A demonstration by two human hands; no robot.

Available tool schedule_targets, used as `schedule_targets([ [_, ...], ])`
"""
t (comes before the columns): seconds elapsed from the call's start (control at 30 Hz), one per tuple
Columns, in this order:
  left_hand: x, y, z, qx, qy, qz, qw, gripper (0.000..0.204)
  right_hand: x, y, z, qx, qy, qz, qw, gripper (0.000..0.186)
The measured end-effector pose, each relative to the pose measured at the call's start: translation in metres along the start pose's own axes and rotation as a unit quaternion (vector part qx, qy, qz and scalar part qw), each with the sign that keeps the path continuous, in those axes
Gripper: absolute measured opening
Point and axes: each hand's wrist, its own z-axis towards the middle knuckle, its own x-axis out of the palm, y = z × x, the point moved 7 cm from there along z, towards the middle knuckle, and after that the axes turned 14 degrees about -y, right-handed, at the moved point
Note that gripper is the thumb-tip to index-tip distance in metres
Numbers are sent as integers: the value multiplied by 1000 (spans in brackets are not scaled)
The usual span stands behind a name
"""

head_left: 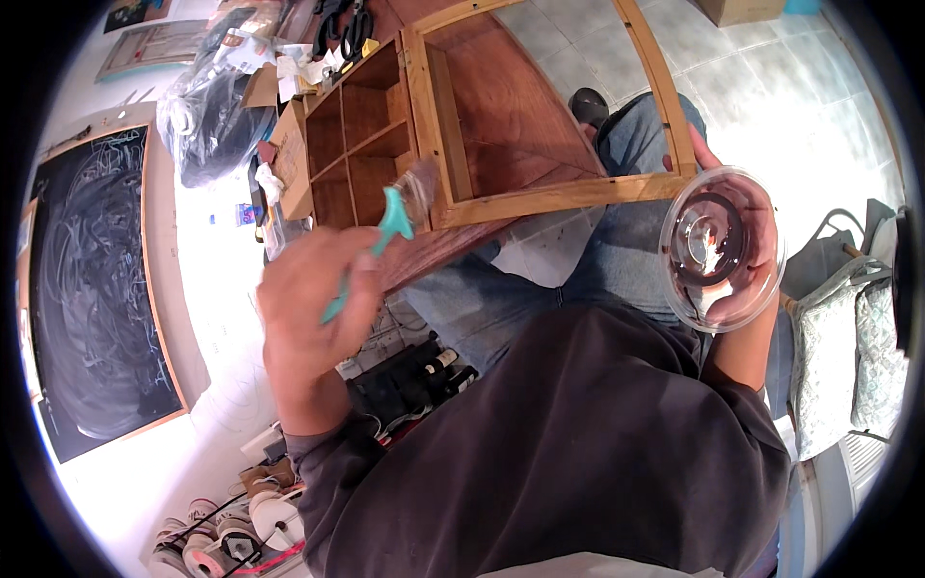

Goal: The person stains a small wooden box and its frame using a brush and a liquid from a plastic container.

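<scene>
My left hand (308, 308) grips a paintbrush (390, 226) with a teal handle; its bristles touch the front edge of a wooden box shelf (540, 197) resting on my lap. The shelf has a dark brown stained back panel and lighter wood frame, with small cubby compartments (361, 144) on its left side. My right hand (742, 318) holds a clear round plastic bowl (721, 249) with dark brown liquid residue, beside the shelf's lower right corner.
A blackboard (96, 289) leans at the left. A black plastic bag (207, 116), papers and scissors (355, 29) lie beyond the shelf. Tape rolls (231, 535) and bottles (429, 371) sit on the floor. A cushioned chair (848, 356) stands at right on tiled floor (771, 87).
</scene>
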Motion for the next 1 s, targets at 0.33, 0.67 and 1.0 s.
schedule_targets([
  [0.33,2,19,8,12,53,-56,997,13,-15,-2,8,5,-13,-32,999,116],
  [0.67,33,95,83,-115,-23,-76,990,13,1,5,36,-1,-17,-18,1000,119],
  [1.0,40,111,95,-200,-20,-131,971,14,0,7,53,14,-24,-28,999,125],
])
